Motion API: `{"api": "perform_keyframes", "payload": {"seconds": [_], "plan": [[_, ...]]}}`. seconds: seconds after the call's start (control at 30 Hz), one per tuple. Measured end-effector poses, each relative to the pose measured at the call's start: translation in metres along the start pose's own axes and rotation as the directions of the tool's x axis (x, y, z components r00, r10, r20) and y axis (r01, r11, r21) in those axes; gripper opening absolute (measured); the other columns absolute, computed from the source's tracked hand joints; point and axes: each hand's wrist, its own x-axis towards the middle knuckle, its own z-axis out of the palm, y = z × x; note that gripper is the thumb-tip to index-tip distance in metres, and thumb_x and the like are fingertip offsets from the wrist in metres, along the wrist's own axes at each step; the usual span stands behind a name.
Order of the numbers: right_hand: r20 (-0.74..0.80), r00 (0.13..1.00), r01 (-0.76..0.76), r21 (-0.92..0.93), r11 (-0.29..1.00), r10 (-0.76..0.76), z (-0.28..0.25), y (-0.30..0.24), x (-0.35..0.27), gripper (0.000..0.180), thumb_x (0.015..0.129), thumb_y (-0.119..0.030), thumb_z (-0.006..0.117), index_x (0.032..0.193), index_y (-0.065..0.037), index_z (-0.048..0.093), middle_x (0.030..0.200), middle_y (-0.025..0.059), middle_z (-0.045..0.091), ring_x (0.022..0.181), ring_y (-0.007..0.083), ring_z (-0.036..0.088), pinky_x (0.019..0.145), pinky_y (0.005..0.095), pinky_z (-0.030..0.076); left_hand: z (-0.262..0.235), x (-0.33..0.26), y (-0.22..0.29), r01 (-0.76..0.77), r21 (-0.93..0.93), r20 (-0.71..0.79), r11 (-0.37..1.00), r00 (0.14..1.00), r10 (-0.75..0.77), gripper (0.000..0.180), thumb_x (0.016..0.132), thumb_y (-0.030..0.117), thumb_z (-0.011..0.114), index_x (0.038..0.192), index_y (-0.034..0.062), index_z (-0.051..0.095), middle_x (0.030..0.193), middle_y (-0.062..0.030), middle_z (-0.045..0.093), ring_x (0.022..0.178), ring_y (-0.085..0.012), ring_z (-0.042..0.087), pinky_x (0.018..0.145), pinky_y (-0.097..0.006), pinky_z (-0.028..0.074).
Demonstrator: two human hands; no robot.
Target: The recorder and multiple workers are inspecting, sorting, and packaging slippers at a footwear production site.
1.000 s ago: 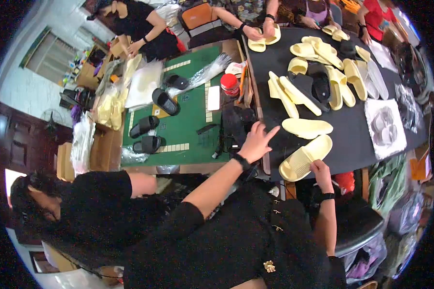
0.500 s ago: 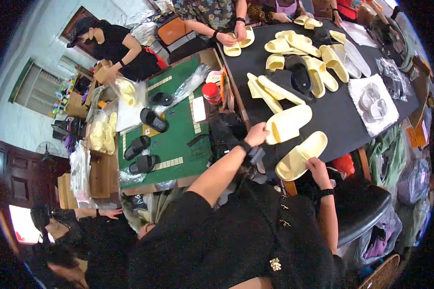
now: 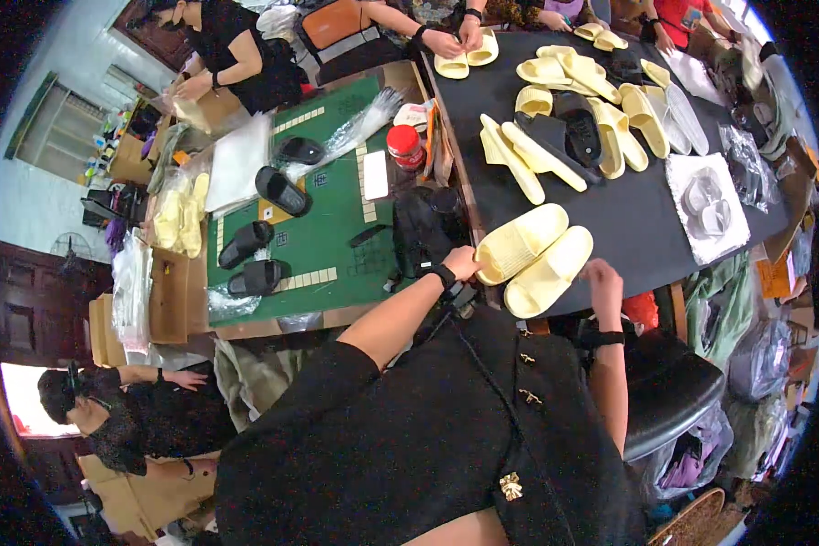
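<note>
Gripping the near end of a pale yellow slide sandal (image 3: 528, 238) with the left hand (image 3: 462, 263), a person in black works at a black-topped counter (image 3: 642, 223). The sandal's mate (image 3: 560, 266) lies right alongside, at four o'clock, so this pair appears lined up, though unbagged. The blurred right hand (image 3: 604, 287) is at the mate's three o'clock, fingers curled; whether they touch anything cannot be told.

Much looks unfinished: at twelve o'clock from the pair, loose yellow slides (image 3: 544, 156) lie heaped around black slides (image 3: 584, 136), unwrapped. At two o'clock, grey slippers (image 3: 703, 193) rest on a white sheet (image 3: 687, 237). At eleven, a co-worker's hands (image 3: 442, 45) hold another yellow pair (image 3: 450, 67). Far off at nine, more yellow slides (image 3: 191, 214) seem already in clear plastic.
</note>
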Motion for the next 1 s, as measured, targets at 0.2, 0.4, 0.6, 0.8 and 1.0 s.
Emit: {"api": "perform_keyframes", "payload": {"seconds": [0.2,0.4,0.6,0.8,1.0], "plan": [[-0.068,0.987,-0.112,0.368,0.923,0.147,-0.061,-0.049,0.012,0.021,0.094,-0.019,0.050,0.082,-0.004,0.058,0.060,-0.0031,0.046,0.051,0.0057,0.042,0.046,0.0243,0.033,-0.037,-0.025,0.052,-0.095,0.259,-0.216,0.961,0.964,0.153,0.043,0.081,0.028,0.063,0.116,0.0055,0.054,0.083,-0.0189,0.065,0.080,-0.0359,0.063,0.071,-0.044,0.051],[-0.002,0.997,-0.078,0.218,0.973,0.080,-0.072,-0.124,0.029,0.019,0.091,-0.014,0.051,0.078,-0.002,0.058,0.060,-0.0032,0.040,0.055,0.0049,0.035,0.048,0.0232,0.029,-0.106,-0.050,0.155,-0.600,-0.024,-0.358,0.800,0.752,0.554,0.044,0.085,0.016,0.059,0.128,0.0120,0.047,0.073,-0.0139,0.064,0.069,-0.0307,0.064,0.064,-0.038,0.050],[0.240,0.970,-0.020,0.190,0.982,-0.027,-0.045,-0.135,0.040,0.014,0.089,-0.011,0.053,0.082,-0.001,0.059,0.060,-0.0013,0.045,0.055,0.0061,0.041,0.049,0.0239,0.034,-0.101,-0.041,0.170,-0.674,0.204,-0.281,0.710,0.654,0.702,0.029,0.085,0.019,0.058,0.113,0.0133,0.059,0.071,-0.0116,0.064,0.066,-0.0294,0.063,0.062,-0.039,0.049],[0.256,0.963,-0.175,0.366,0.914,0.082,-0.042,-0.109,0.043,0.011,0.089,-0.011,0.053,0.086,-0.002,0.060,0.063,-0.0021,0.051,0.055,0.0055,0.047,0.049,0.0201,0.038,-0.084,-0.020,0.138,-0.454,-0.237,-0.209,0.859,0.887,0.411,0.021,0.087,0.015,0.052,0.085,0.0004,0.067,0.059,-0.0079,0.062,0.052,-0.0143,0.061,0.052,-0.027,0.048],[0.236,0.968,-0.164,0.337,0.927,0.086,-0.042,-0.070,0.052,0.012,0.090,-0.012,0.053,0.087,-0.003,0.059,0.062,-0.0007,0.051,0.051,0.0054,0.047,0.045,0.0194,0.038,-0.059,0.004,0.116,-0.404,-0.430,-0.168,0.807,0.914,0.368,0.019,0.089,0.010,0.052,0.098,-0.0004,0.065,0.067,-0.0066,0.065,0.057,-0.0117,0.062,0.055,-0.026,0.050]]}}
